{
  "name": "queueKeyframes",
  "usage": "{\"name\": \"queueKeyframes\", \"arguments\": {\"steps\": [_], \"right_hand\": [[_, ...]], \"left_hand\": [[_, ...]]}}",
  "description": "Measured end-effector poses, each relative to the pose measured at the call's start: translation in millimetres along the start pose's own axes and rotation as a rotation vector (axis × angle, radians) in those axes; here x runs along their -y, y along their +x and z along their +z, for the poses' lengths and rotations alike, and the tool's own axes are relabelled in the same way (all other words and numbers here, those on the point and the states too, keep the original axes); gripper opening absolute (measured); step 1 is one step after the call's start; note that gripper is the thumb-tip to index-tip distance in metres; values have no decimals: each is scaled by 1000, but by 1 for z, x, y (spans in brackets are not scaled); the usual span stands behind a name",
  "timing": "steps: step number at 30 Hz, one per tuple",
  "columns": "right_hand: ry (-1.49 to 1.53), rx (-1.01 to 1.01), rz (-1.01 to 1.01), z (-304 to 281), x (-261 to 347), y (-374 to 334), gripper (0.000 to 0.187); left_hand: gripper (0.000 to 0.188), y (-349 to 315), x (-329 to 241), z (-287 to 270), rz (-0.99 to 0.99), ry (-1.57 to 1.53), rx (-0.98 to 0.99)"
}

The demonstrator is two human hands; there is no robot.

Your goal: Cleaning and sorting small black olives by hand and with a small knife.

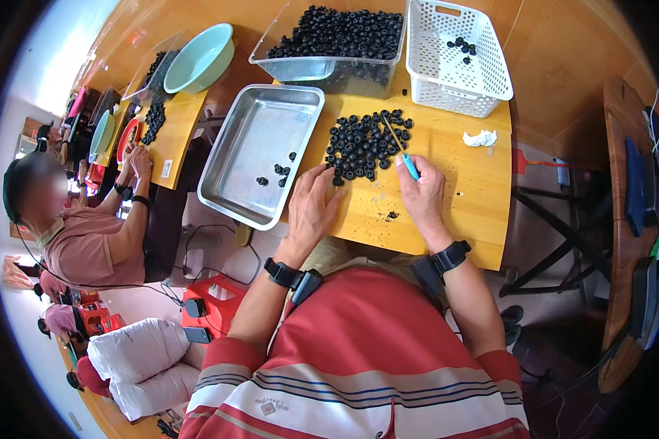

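My right hand [422, 192] is closed round the blue handle of a slim tool [411, 167]. Its thin shaft points up and left over a loose pile of small black round parts [359, 146] on the yellow table; its tip's exact kind is too small to tell. My left hand [315, 205] rests at the table's near edge, thumb and fingers apart, beside a black part [337, 181] at the pile's lower left. To the left of the pile, a shallow metal tray [260, 117] holds several black parts [281, 170].
A clear bin [366, 79] full of black parts and a white perforated basket [454, 94] with several parts stand along the table's far side. Crumpled white tissue [479, 138] and dark scraps [392, 215] lie on the table [483, 190]. At left, another person works at a neighbouring table.
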State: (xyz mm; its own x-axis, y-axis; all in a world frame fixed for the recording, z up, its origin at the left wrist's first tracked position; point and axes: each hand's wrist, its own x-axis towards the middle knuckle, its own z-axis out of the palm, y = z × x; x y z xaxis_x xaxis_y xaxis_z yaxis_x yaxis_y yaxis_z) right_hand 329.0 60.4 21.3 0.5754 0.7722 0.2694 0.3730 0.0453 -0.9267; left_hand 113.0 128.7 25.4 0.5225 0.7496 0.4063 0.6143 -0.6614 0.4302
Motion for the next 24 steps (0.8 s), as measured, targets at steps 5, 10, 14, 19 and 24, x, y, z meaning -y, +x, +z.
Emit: {"name": "queueKeyframes", "arguments": {"steps": [5, 10, 14, 19, 24], "right_hand": [[0, 5, -14, 0, -3, 1, 24], [5, -22, -69, 3, -1, 1, 24], [-20, -3, -39, 0, -2, 0, 24], [-15, -3, -67, 1, -2, -1, 24], [-25, 3, -75, 3, -1, 0, 22]], "left_hand": [[38, -3, 1, 3, -10, 1, -29], [29, -2, -1, 3, 5, 14, -81], [24, -3, -4, 5, -11, -3, -72], [20, -3, -6, 0, -15, -22, -56], [18, -5, 4, 5, 13, 40, -19]]}}
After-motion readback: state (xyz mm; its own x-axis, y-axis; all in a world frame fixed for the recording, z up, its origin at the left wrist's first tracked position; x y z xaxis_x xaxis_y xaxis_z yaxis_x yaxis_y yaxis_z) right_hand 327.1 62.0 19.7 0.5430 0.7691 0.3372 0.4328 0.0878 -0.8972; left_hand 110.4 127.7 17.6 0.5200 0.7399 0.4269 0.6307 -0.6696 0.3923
